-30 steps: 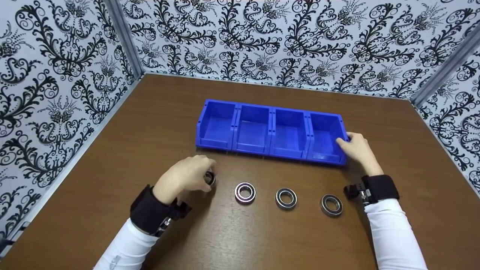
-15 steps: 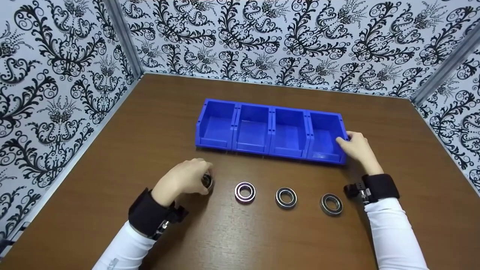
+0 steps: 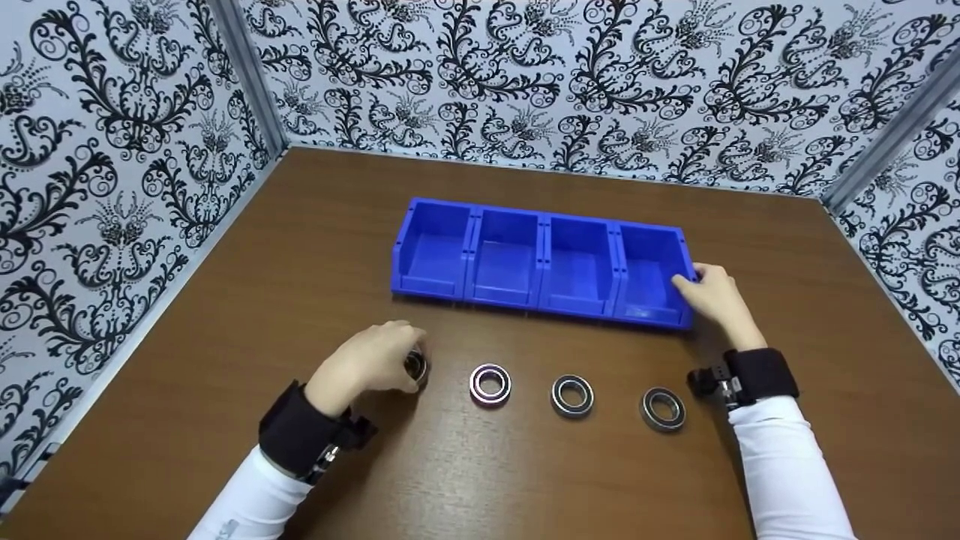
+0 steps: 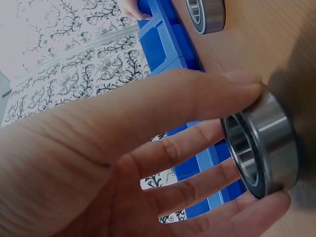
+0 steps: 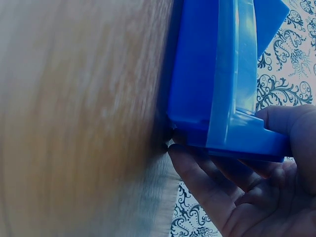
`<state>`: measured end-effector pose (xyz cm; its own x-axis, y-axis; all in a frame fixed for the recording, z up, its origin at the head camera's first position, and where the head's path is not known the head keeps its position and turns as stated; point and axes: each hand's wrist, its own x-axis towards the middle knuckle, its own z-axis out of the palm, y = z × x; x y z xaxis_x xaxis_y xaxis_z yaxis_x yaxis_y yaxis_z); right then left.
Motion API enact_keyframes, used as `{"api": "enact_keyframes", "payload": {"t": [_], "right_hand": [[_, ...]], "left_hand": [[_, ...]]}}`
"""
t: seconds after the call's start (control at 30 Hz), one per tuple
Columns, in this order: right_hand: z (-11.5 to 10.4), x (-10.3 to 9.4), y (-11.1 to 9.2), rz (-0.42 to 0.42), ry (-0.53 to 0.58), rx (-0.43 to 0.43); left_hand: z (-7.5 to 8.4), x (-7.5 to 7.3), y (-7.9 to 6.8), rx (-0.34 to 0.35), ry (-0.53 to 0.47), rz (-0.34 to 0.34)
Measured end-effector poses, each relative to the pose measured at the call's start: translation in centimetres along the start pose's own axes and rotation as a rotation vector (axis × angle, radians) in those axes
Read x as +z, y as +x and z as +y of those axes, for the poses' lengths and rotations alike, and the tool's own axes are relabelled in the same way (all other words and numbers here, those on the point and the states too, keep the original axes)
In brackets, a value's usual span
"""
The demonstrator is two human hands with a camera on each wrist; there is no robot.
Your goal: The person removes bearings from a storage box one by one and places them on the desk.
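Observation:
My left hand (image 3: pixel 373 357) pinches a ball bearing (image 4: pixel 276 143) between thumb and fingertips, as the left wrist view shows closely. The ring stands tilted on edge by the table; whether it touches the wood I cannot tell. In the head view my fingers hide part of it. My right hand (image 3: pixel 716 300) grips the right end wall of a blue four-part bin (image 3: pixel 502 297), thumb inside the rim and fingers along the outside. Three more bearings lie flat in front of the bin: a left one (image 3: pixel 490 385), a middle one (image 3: pixel 572 397) and a right one (image 3: pixel 663 409).
The bin's compartments show bare blue floors. Brown wooden table (image 3: pixel 480 480) surrounds everything. Patterned wall panels (image 3: pixel 525 82) stand behind and at both sides, joined by grey corner posts (image 3: pixel 251 75).
My left hand has shifted slightly towards me and to the left, with the bearing in its fingers. The right hand, the bin and the other bearings have stayed put.

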<state>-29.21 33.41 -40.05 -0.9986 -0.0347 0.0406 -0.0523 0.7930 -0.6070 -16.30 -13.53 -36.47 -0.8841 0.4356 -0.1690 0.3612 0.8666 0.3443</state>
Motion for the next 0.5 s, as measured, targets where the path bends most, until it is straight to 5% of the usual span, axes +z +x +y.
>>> {"api": "enact_keyframes", "payload": {"t": [0.5], "right_hand": [[0.06,-0.06,-0.01,-0.022,0.000,0.021]], "left_hand": [[-0.60,0.27,-0.04,-0.008,-0.028,0.009]]}}
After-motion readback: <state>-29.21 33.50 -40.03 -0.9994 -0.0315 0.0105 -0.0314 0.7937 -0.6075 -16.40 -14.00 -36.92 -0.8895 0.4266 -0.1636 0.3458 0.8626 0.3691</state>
